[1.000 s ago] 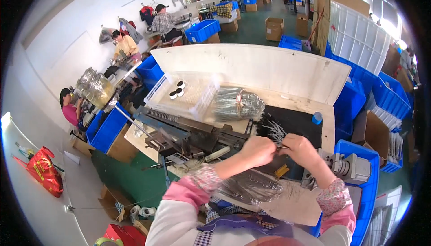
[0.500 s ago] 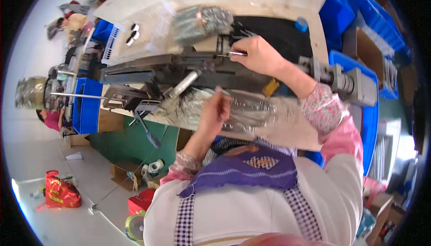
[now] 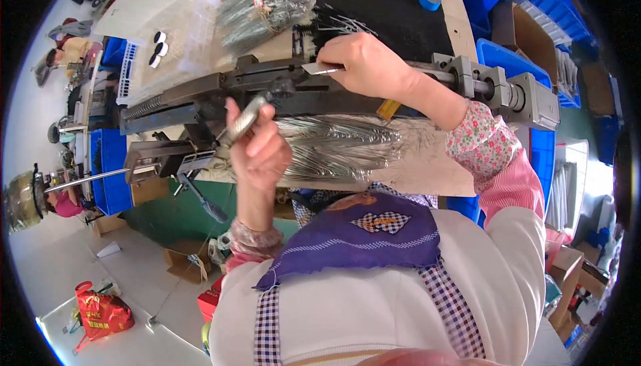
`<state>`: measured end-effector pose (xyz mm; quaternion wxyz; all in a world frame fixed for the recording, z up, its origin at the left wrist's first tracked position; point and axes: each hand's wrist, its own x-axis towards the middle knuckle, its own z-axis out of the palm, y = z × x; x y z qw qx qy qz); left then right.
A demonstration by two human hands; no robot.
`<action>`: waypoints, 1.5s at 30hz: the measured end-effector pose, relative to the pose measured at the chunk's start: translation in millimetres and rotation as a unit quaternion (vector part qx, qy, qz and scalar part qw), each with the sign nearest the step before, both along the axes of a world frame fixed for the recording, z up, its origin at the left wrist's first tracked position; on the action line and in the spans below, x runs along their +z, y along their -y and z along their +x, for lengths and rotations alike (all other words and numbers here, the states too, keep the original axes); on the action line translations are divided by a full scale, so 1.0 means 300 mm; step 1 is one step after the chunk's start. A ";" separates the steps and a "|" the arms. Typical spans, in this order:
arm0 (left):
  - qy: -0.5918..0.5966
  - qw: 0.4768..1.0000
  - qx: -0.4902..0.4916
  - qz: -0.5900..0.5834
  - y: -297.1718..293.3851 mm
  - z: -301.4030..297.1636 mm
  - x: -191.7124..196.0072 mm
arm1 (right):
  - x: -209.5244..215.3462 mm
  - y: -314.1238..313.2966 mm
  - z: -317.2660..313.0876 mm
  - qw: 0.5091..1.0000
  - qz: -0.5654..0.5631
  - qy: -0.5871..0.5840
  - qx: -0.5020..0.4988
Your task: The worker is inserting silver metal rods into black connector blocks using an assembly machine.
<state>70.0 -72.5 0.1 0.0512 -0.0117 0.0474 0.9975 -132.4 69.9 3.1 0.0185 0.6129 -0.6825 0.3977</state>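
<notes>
My right hand (image 3: 366, 67) pinches a thin, flat, pointed silver metal piece (image 3: 323, 70), its tip over the middle of a dark metal bench machine (image 3: 200, 92). On the near side of the machine, my left hand (image 3: 260, 152) has its fingers around a silver cylindrical lever handle (image 3: 244, 120). A spread bundle of thin shiny metal wires (image 3: 334, 149) lies on the bench below the machine, beside my left hand. Several loose wire pieces (image 3: 347, 24) rest on a black mat (image 3: 407, 25) just beyond my right hand.
A tied wire bundle (image 3: 267, 15) lies at the back, near a clear plastic tray (image 3: 183, 39). Blue tape (image 3: 430, 0) sits on the mat. A yellow piece (image 3: 388, 109) is by the machine, whose grey cylinder end (image 3: 534, 107) reaches right over a blue bin (image 3: 511, 55).
My left hand has come up and left from above the near wires and closed on the lever handle. The handle has swung left. My right hand still holds the metal piece at the machine.
</notes>
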 end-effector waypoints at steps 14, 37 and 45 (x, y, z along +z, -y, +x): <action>0.333 0.735 0.206 -0.555 0.004 0.221 -0.206 | -0.013 -0.292 0.199 0.991 0.120 -0.042 -0.030; 0.066 0.902 0.080 -0.419 -0.289 -0.171 0.052 | -0.227 -0.148 0.116 0.928 0.235 0.055 -0.284; 0.161 0.913 0.072 -0.368 -0.312 -0.290 -0.075 | -0.120 -0.319 0.221 0.954 0.213 -0.047 -0.204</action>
